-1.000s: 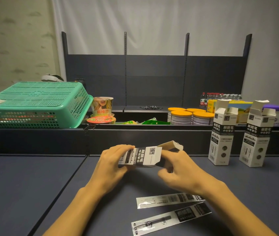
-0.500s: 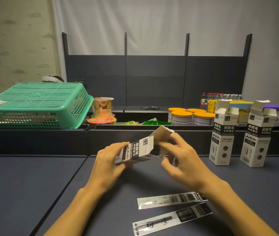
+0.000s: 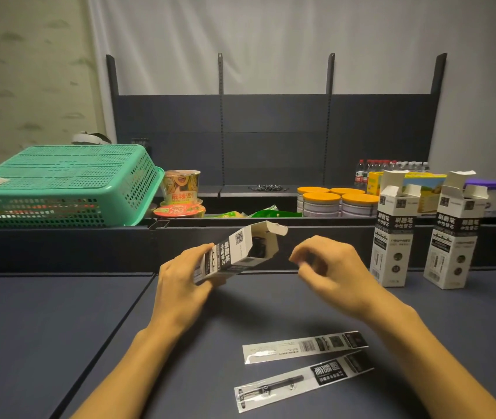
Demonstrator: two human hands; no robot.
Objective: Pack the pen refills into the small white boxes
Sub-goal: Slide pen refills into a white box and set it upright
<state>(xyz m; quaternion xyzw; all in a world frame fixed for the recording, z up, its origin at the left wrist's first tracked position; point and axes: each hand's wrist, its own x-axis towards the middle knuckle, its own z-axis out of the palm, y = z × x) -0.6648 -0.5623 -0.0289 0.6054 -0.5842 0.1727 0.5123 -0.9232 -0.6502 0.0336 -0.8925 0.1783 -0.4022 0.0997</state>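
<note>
Head view, the only one. The left hand grips the box by its lower end, fingers wrapped round it, holding it tilted above the table with its open mouth up and to the right. The top flap stands loose over the mouth, and something dark shows inside, though I can't tell what.

Just right of the box, the right hand hovers clear of it, fingers loosely curled, holding nothing.

Well below the box, nearer the person, two packed refills lie flat on the table, one just behind the other, almost touching. Neither is in the box.

Far right of the box, two more boxes stand upright on the table with their flaps open, the second one beside the first.

Risks from here, as I judge them: the flap could droop across the mouth and snag a refill's plastic sleeve on the way in. The sleeves look slick and flat, so a pinch off the table may slip or drag both at once. And with the box held at one end only, a push from a refill could twist it in the grip.
</note>
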